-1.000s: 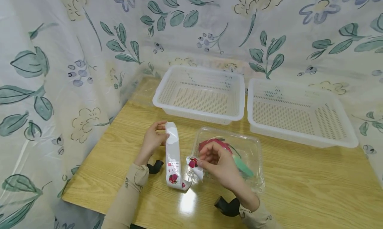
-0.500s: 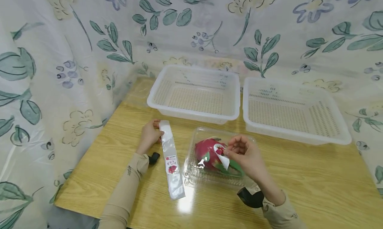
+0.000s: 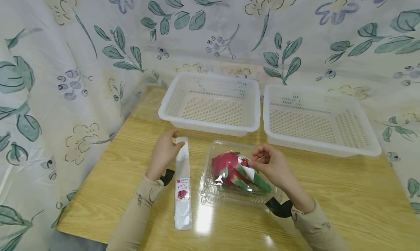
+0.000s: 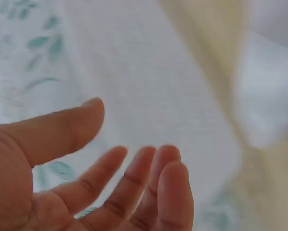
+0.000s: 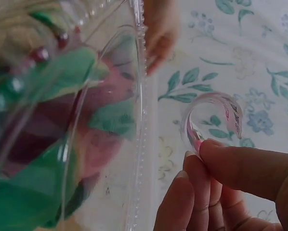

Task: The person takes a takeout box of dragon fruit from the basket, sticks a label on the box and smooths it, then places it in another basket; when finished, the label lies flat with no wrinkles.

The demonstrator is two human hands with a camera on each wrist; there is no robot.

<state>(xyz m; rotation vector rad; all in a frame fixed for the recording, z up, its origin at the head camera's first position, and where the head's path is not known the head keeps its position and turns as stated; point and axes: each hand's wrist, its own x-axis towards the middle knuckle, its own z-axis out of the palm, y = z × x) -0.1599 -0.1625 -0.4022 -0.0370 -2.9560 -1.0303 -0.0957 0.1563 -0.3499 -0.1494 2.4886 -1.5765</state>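
Note:
My right hand [image 3: 273, 167] pinches a round, curling sticker [image 3: 244, 161] with a dragon fruit picture between thumb and fingertips. In the right wrist view the sticker [image 5: 218, 103] bends into a loop. Beneath it stands a clear plastic clamshell box [image 3: 210, 192] with a pink and green dragon fruit [image 3: 226, 167] inside. My left hand [image 3: 163, 150] is beside the top end of a white strip of labels [image 3: 182, 211], which bears another printed sticker. The left wrist view shows the left hand [image 4: 134, 168] with thumb and fingers apart, nothing between them.
Two white perforated baskets [image 3: 210, 126] [image 3: 321, 145] stand side by side at the back of the wooden table [image 3: 344, 203]. A clear plastic container [image 3: 149, 97] sits at the back left. A flowered curtain [image 3: 210, 32] hangs behind.
My right hand has carried the sticker from beside the strip rightward over the box. The left hand has let go of the strip, which has straightened out and now lies flat.

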